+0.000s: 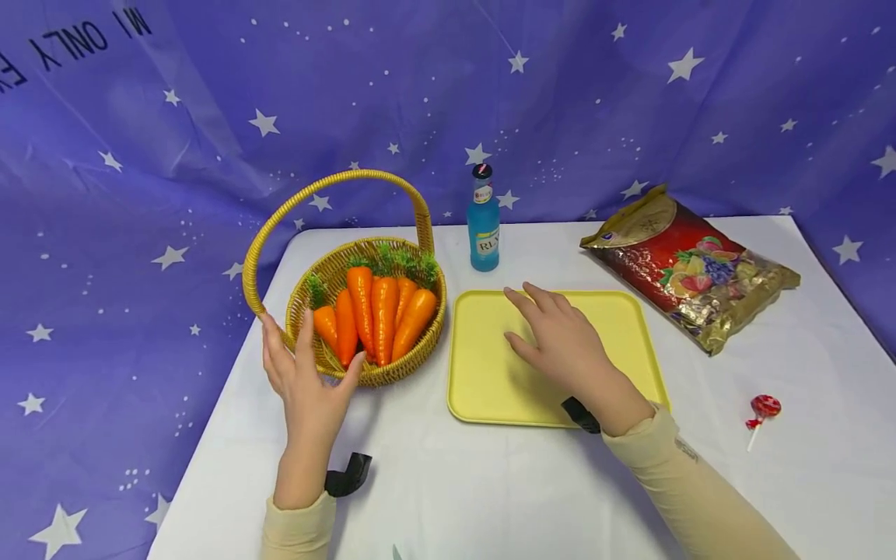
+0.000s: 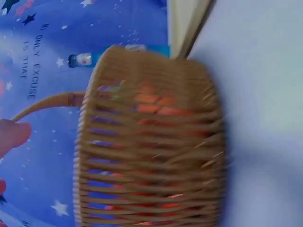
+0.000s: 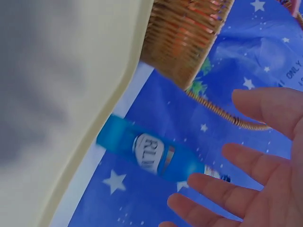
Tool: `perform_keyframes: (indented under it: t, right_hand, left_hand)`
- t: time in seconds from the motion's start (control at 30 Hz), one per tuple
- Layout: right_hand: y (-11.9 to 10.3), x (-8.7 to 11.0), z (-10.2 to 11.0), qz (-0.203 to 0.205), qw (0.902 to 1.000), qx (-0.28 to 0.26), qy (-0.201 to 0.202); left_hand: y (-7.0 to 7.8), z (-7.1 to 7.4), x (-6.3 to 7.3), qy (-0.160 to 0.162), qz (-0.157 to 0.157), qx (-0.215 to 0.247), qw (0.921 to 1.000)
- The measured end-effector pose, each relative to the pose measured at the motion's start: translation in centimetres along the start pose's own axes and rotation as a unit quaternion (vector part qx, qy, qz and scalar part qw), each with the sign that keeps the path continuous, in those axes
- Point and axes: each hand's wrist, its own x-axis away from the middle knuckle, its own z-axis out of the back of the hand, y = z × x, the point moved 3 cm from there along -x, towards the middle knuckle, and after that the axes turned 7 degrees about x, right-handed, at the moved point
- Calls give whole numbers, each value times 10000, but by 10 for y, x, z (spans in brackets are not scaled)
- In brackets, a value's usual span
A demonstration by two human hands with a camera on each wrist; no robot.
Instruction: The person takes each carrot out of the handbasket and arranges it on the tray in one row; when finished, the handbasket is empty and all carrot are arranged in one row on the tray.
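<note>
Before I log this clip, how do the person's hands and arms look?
The left hand and right hand are ungloved. The left sleeve and right sleeve are cream, the latter bearing a small grey marking. A black piece shows at each wrist.

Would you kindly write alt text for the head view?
A person's left hand is beside a wicker basket of carrots, while the right hand hovers over a yellow tray. A blue bottle stands behind it; a red bag and lollipop lie at right.
</note>
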Motion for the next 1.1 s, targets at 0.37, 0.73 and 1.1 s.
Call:
perform_keyframes:
  t: [0.37, 0.73, 1.1]
  right_hand:
    - [-44, -39, -2, 533, 9947, -835, -272]
    - [-71, -85, -24, 545, 9499, -2964, -827]
    - [-97, -132, -56, -187, 8475, -4783, -2295]
  left_hand:
    - [-37, -15, 35, -744, 2240, 1259, 9636]
    - [-47, -34, 37, -747, 2514, 2472, 9328]
    - [-26, -17, 34, -513, 2729, 2718, 9214]
